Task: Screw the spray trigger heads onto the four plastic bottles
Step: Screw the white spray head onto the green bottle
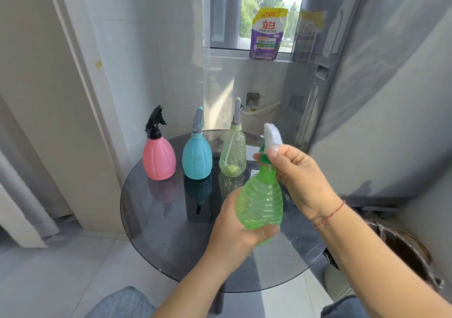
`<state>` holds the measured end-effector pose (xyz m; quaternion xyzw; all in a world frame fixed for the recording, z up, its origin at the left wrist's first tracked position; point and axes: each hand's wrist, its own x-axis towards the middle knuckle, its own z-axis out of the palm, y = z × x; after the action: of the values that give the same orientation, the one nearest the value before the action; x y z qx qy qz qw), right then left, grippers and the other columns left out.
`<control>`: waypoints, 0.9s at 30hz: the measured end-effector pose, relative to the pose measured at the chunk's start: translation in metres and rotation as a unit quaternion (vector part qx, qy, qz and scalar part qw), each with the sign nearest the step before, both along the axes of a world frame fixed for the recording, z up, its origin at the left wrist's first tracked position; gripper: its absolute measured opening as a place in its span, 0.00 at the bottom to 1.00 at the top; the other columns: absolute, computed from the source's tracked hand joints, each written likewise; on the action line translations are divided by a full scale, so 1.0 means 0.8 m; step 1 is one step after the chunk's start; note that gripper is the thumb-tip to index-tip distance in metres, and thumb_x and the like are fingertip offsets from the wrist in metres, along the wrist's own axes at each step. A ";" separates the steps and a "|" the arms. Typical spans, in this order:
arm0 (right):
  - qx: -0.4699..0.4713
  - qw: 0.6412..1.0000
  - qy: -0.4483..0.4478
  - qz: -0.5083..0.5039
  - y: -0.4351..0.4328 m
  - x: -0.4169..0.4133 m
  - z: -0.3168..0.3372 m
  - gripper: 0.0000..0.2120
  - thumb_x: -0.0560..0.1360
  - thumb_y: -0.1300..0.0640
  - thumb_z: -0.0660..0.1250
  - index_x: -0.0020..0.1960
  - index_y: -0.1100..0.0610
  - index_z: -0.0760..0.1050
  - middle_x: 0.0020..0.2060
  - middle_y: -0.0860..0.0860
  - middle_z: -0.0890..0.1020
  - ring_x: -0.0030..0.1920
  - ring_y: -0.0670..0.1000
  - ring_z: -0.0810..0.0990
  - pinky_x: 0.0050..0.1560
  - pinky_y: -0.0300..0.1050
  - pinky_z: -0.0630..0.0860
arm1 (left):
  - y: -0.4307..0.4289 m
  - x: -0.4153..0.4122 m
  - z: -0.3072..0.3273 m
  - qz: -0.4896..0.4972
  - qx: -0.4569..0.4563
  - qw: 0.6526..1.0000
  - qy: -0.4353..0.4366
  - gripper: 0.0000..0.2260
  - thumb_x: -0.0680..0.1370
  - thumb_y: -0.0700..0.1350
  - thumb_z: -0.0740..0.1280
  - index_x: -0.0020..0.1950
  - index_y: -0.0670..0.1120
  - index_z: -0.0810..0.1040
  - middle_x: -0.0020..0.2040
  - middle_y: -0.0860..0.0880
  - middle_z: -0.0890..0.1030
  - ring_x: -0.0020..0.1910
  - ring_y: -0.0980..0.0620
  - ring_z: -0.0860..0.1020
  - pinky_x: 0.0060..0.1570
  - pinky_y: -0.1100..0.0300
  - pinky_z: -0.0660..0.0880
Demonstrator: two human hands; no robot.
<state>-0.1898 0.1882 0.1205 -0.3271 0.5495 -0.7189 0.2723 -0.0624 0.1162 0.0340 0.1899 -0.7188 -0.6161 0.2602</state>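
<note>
My left hand (234, 227) grips the base of a clear green ribbed bottle (260, 202), held tilted above the round glass table (171, 219). My right hand (300, 178) pinches the white and green spray trigger head (272, 137) sitting on that bottle's neck. At the back of the table three bottles stand upright in a row with heads on: a pink bottle (159, 158) with a black trigger, a blue bottle (197, 157) with a grey trigger, and a pale yellow-green clear bottle (232, 156) with a grey-green trigger.
A tall grey refrigerator (367, 85) stands close on the right. On the windowsill behind sits a purple and white detergent pouch (267, 35). A wall socket (252, 98) with a white cable is behind the table. A white door frame is at left.
</note>
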 end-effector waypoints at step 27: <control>0.015 0.998 0.008 0.063 0.007 -0.003 -0.004 0.10 0.63 0.54 0.76 0.41 0.57 0.80 0.37 0.55 0.86 0.36 0.51 0.83 0.42 0.46 0.79 | -0.011 0.004 0.007 -0.126 0.189 0.973 0.032 0.28 0.62 0.46 0.81 0.61 0.48 0.79 0.56 0.46 0.85 0.57 0.47 0.82 0.55 0.55 0.77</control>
<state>-0.1925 0.1939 0.1171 -0.3630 0.5402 -0.6896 0.3175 -0.0596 0.1078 0.0396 0.1237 -0.5985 -0.7745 0.1632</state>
